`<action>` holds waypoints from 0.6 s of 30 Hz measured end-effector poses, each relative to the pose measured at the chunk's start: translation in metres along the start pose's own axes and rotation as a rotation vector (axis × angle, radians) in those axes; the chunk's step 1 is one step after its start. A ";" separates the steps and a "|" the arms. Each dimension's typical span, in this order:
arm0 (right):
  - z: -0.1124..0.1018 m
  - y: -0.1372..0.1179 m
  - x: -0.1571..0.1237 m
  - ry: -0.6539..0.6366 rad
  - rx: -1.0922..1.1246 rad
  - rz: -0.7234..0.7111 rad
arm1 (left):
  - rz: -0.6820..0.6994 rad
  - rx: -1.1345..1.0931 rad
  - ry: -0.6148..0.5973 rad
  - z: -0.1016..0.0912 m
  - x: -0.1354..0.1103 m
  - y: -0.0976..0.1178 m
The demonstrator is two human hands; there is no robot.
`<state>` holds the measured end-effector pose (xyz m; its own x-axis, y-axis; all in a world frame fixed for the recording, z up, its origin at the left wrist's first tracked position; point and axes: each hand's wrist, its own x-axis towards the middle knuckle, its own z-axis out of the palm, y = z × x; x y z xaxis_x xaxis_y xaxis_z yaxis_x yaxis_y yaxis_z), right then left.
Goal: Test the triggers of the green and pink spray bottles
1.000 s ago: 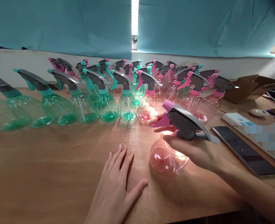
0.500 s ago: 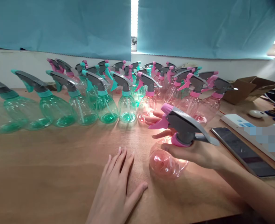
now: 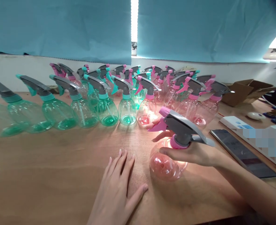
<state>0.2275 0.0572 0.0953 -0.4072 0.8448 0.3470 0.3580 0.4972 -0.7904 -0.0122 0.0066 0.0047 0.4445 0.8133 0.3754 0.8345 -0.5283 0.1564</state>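
My right hand (image 3: 189, 153) is wrapped round the neck and upper body of a pink spray bottle (image 3: 165, 167) with a grey and pink trigger head. The thumb lies across the near side, and the other fingers reach behind it. This bottle stands at the near right on the wooden table (image 3: 58, 178), tilted a little in the view. Flat on the wood to its left rests my left hand (image 3: 118, 187), fingers stretched and holding nothing. Beyond both hands runs a row of green spray bottles (image 3: 107, 114) at the left and pink spray bottles (image 3: 147, 109) at the right.
More spray bottles (image 3: 128, 73) crowd behind the front row, against the wall. A phone (image 3: 243, 153) lies right of my right arm, beside a white box (image 3: 236, 122). An open cardboard box (image 3: 245, 92) and a white computer mouse (image 3: 255, 116) are farther right.
The view has shifted slightly. My right hand keeps its hold on the pink spray bottle, its fingers drawn in a little behind the trigger. My left hand stays flat in place.
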 end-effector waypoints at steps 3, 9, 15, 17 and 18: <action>0.000 -0.005 -0.001 -0.005 -0.024 -0.014 | -0.007 -0.007 -0.019 -0.001 0.000 0.000; 0.004 -0.017 0.003 0.075 -0.170 -0.056 | 0.000 -0.004 -0.010 -0.003 0.001 0.002; 0.012 -0.015 0.005 0.141 -0.119 -0.010 | -0.017 -0.007 -0.029 -0.007 0.001 0.004; 0.013 -0.015 0.004 0.149 -0.069 0.000 | -0.019 -0.013 -0.024 -0.007 0.001 0.004; 0.013 -0.015 0.004 0.150 -0.056 0.006 | -0.017 -0.012 -0.018 -0.007 0.001 0.003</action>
<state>0.2099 0.0501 0.1020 -0.2768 0.8656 0.4172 0.4082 0.4990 -0.7644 -0.0114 0.0039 0.0122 0.4366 0.8264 0.3557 0.8381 -0.5173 0.1731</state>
